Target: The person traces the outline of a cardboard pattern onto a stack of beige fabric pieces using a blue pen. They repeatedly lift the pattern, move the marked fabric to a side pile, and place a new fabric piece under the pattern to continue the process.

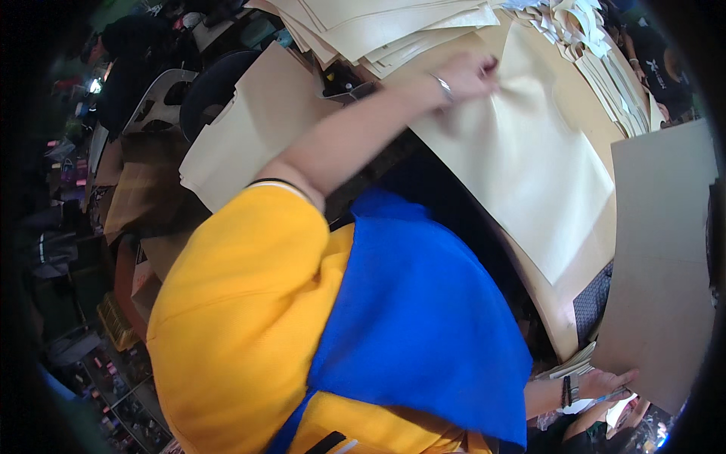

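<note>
A crowded workshop is appearing in tilted view, with a tan wooden surface (pixel 597 250) running from the far middle toward the near right. The person's left hand (pixel 473 74), wearing a thin silver bracelet (pixel 443 87), is reaching far across the surface and pinching the far edge of a large cream-coloured flat sheet (pixel 522 166); its fingers are closed on that edge. The sheet is lying flat on the surface, extending from the hand toward the near right. A fanned stack of similar cream sheets (pixel 378 26) is resting far left of the hand, and a row of smaller cream pieces (pixel 597 53) is lying along the far right. A grey rigid board (pixel 662 257) is standing at the right. At the near right, the right hand (pixel 605 382) is lying with fingers extended against the board's lower edge, gripping nothing visible. A yellow-and-blue shirt (pixel 302 325) is filling the foreground.
</note>
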